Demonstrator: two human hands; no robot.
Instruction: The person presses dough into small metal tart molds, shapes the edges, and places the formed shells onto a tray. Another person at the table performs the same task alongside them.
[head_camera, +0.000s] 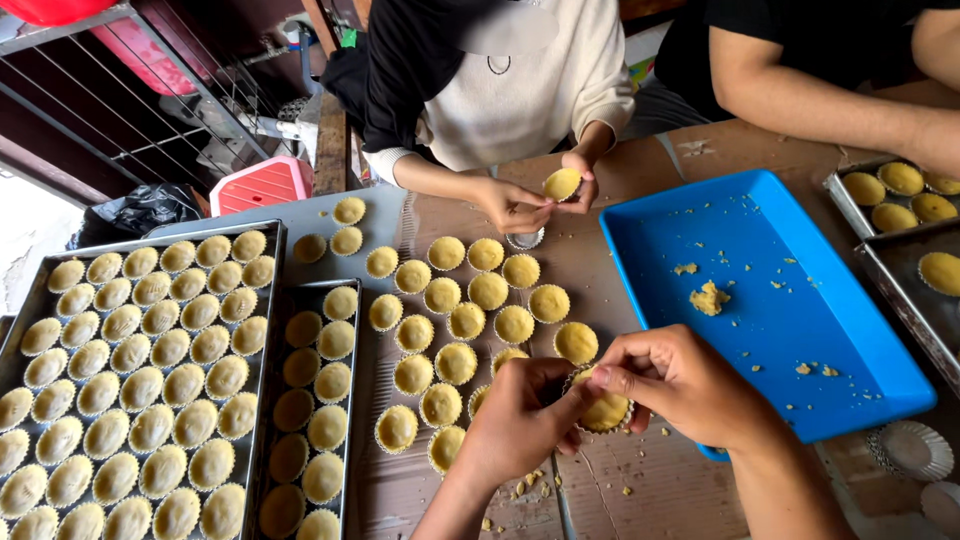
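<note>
Right at the near edge, the left hand (520, 415) and the right hand (680, 385) meet over one fluted foil cup of yellow dough (605, 410), held just above the desk (640, 490). The left fingers are curled around the cup's near side; the right fingers pinch its far rim, thumb and forefinger pressed together on the dough. Too hard a pinch would likely tear the thin shell or crush the foil flutes, and crumbs (525, 485) already lie on the wood below. The cup sits close to the loose filled cups (455, 325) standing in rows just left of the hands, so a slipping elbow or wrist could knock one over or dent its lining.

Beside the right hand lies the blue tray (850, 390), with a small lump of dough (708, 298) and scattered bits; that little lump looks nearly spent, and it may dry out. Empty foil cups (912, 450) sit by the tray's near corner, light enough to be brushed off the edge.

Left of the rows, two metal trays (262, 300) are packed tight with lined cups, leaving little room to add more without bruising neighbours.

Farther off, another person's hands (540, 200) press dough into a cup, and a third person's arm (830, 90) rests near more metal trays (880, 250).
</note>
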